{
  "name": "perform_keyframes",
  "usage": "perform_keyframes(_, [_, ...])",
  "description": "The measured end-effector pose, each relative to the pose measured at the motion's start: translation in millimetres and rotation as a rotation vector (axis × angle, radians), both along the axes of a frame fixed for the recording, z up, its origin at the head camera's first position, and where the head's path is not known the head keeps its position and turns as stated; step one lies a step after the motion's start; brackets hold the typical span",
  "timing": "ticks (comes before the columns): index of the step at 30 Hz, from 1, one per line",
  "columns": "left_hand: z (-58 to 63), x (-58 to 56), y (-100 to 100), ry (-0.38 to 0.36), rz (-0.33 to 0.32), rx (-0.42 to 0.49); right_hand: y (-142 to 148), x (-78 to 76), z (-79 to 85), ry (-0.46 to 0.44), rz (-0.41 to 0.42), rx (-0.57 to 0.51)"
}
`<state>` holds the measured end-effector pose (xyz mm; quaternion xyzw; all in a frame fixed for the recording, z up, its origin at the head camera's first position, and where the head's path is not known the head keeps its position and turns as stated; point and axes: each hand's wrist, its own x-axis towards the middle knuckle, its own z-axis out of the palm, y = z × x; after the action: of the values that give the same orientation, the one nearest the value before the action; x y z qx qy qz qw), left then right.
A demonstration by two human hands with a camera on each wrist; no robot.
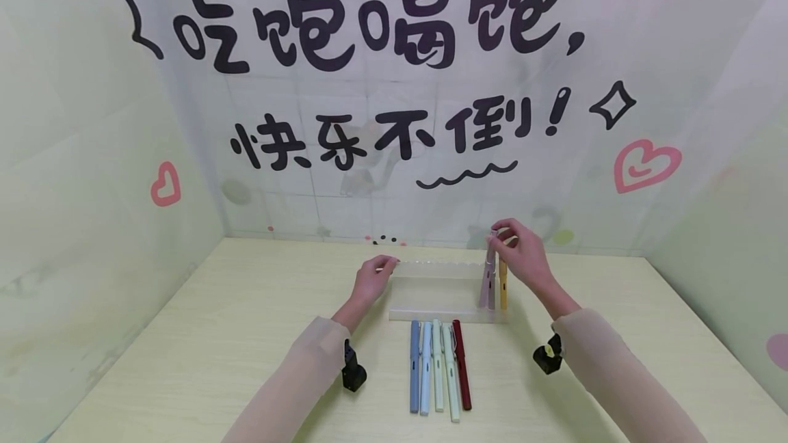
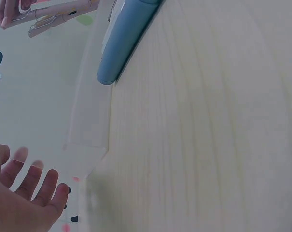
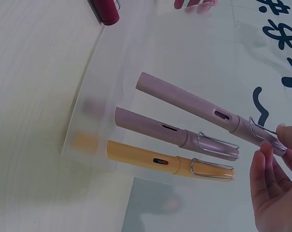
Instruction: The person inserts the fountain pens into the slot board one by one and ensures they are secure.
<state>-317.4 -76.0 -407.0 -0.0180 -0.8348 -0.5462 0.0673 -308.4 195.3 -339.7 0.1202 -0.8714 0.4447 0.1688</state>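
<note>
My right hand [image 1: 523,251] pinches a mauve pen [image 3: 189,104] by its clipped cap, between thumb and fingertips. The pen leans over a translucent pen rack [image 1: 434,292], its lower end inside the rack's outline. Beside it in the right wrist view, a second mauve pen [image 3: 155,128] and a yellow pen [image 3: 141,155] stand in the rack's right end, caps up. At the rack's upper left corner, my left hand [image 1: 372,280] holds the edge; some fingertips show through the clear plastic in the left wrist view.
In front of the rack lie a blue pen [image 1: 414,368], a light blue pen [image 1: 425,369], two pale green pens [image 1: 438,364] and a dark red pen [image 1: 462,364], roughly side by side. A printed cloth backdrop [image 1: 369,217] closes off the wooden table [image 1: 246,333] behind.
</note>
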Motion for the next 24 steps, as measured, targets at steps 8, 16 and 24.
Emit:
perform_keyframes(8, [-0.3,0.4,0.3,0.005,-0.004,-0.007,-2.6,-1.5,-8.4,0.039,-0.023,0.005])
perform_keyframes(16, [0.0,0.9,0.5,0.007,-0.007,-0.003,-3.2,-1.2,-15.6,0.067,-0.013,0.046])
perform_keyframes(24, [0.6,1.2,0.1,0.009,-0.004,-0.006,-3.2,-0.8,-19.1,0.068,0.001,0.086])
